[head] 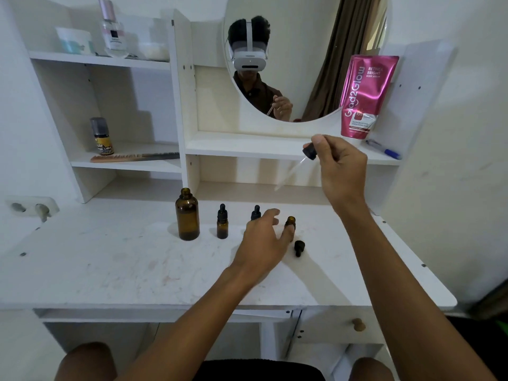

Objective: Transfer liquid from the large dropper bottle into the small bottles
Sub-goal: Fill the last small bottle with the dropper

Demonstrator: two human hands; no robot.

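The large amber bottle [187, 215] stands open on the white table [110, 265], its dropper out. My right hand [342, 171] pinches that dropper [298, 167] by its black bulb, raised above the table, glass tube slanting down-left. A capped small bottle [222, 222] stands right of the large one. A second capped small bottle [255, 213] is partly hidden behind my left hand [264, 243]. My left hand reaches to the third small bottle [290, 221], which is uncapped, with fingertips touching it. Its small black dropper cap [299, 248] lies on the table just in front.
Shelves rise behind the table with a round mirror [305, 50], a pink pouch [362, 97], a blue pen [383, 149], a comb [134, 157], a small can [101, 137] and jars on top. A power socket [30, 207] sits at left.
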